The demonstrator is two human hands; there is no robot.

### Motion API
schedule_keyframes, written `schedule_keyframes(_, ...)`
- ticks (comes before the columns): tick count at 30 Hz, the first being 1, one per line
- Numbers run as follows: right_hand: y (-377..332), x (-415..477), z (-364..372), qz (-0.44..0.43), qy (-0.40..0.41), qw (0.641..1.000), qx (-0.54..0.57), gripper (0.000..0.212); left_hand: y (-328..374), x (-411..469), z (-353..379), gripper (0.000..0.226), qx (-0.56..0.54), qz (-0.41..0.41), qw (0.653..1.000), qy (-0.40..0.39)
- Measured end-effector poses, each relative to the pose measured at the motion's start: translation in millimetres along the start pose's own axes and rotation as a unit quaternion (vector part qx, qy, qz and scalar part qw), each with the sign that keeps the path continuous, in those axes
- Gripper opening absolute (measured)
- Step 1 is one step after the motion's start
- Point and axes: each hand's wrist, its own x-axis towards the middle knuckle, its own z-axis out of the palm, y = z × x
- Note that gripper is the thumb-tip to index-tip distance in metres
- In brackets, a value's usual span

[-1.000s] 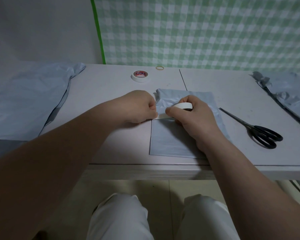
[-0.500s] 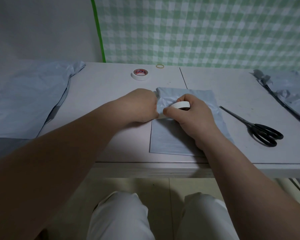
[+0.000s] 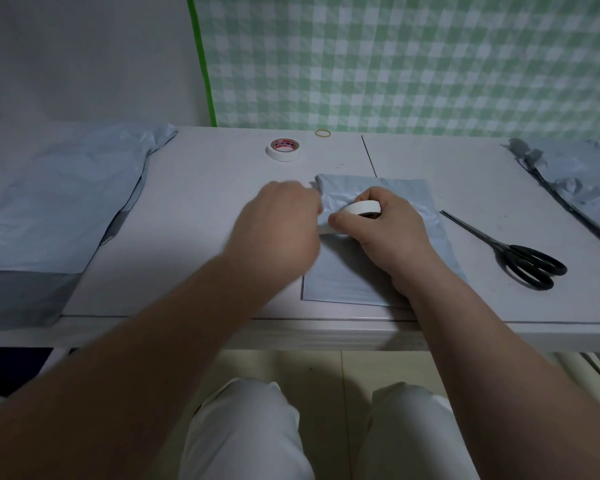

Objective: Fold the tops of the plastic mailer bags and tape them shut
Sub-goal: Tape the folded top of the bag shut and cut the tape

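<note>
Pale-blue mailer bag (image 3: pixel 347 279) under right hand (image 3: pixel 394 232), grip round tape roll (image 3: pixel 362 206); left hand (image 3: pixel 278 223) blurred, grip unclear.

On my feed the tape roll (image 3: pixel 361 206) in the right hand (image 3: pixel 392 237) reads off-white; under the grip the mailer bag (image 3: pixel 343 282) is pale blue-grey. Right of the grip, the scissors (image 3: pixel 530 265) are black-handled. Beyond it, a second roll (image 3: pixel 284 149) is white with a red label, the rubber band (image 3: pixel 323 133) yellow, the backdrop (image 3: pixel 413 57) checked green and white.
</note>
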Motion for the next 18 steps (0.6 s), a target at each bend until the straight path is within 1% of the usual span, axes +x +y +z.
schedule_keyframes(2,-1.4,-0.7,-0.2,0.0,0.0,1.0,-0.003,0.022,10.4,-15.1,7.8,0.029,0.003,0.028,1.0,-0.014)
schedule_keyframes(3,-2.1,-1.0,-0.6,0.001,0.001,1.0,-0.006,0.023,12.2,-20.0,12.5,0.033,0.011,0.026,0.999,-0.03)
schedule_keyframes(5,-3.0,-1.2,-1.7,0.006,0.004,1.0,-0.011,0.024,12.2,-25.9,20.8,0.047,0.014,0.009,0.996,-0.086)
schedule_keyframes(7,-3.6,-1.4,-2.2,0.006,0.002,1.0,-0.025,0.025,12.0,-30.3,27.1,0.056,0.021,0.006,0.991,-0.129)
schedule_keyframes(8,-3.5,-1.3,-2.2,0.004,-0.001,0.999,-0.032,0.027,12.2,-32.0,29.4,0.059,0.03,0.008,0.99,-0.135)
schedule_keyframes(10,-3.1,-0.9,-3.5,0.0,-0.01,0.999,-0.047,0.039,13.3,-34.6,31.2,0.061,0.037,0.004,0.99,-0.137)
schedule_keyframes(12,-3.7,-0.3,-9.0,0.004,-0.04,0.998,-0.051,0.048,14.5,-35.7,31.6,0.062,0.04,-0.003,0.99,-0.134)
schedule_keyframes(15,-3.5,0.9,-23.4,0.014,-0.097,0.995,-0.009,0.043,16.2,-35.9,30.6,0.063,0.051,-0.006,0.989,-0.137)
schedule_keyframes(16,-1.6,1.8,-27.0,0.011,-0.098,0.995,-0.005,0.038,16.3,-35.9,30.6,0.064,0.055,-0.008,0.989,-0.14)
schedule_keyframes(18,4.8,4.4,-30.0,-0.014,-0.064,0.998,-0.025,0.021,16.9,-36.6,30.6,0.065,0.06,-0.012,0.988,-0.145)
